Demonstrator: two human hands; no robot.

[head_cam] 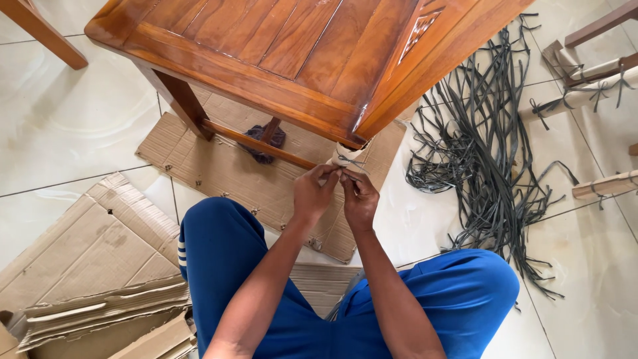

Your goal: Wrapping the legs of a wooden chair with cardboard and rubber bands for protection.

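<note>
**Head view: two hands pinch a strap at a wrapped table leg**

Head camera looks down on a seated person in blue trousers (226,266). At far left, flattened cardboard sheets (100,266) lie stacked on the pale tiled floor (60,126). Another cardboard piece (219,166) lies under the wooden table (279,46), whose top fills the far middle of the scene.

The left hand (314,193) and right hand (359,197) meet just below the table's near corner, fingertips touching. Both are closed in a pinch on a thin dark strap (347,161) that crosses the paper-wrapped leg (345,156). Only a short stretch of that leg shows; it runs from the corner toward the camera, its long axis roughly upright in the room. The strap lies across it, roughly left to right.

Right of the hands, a loose heap of dark straps (485,153) sprawls over the floor, strands running mostly near to far. At far right, other wrapped furniture legs (605,185), tied with the same straps, stick into view.
</note>
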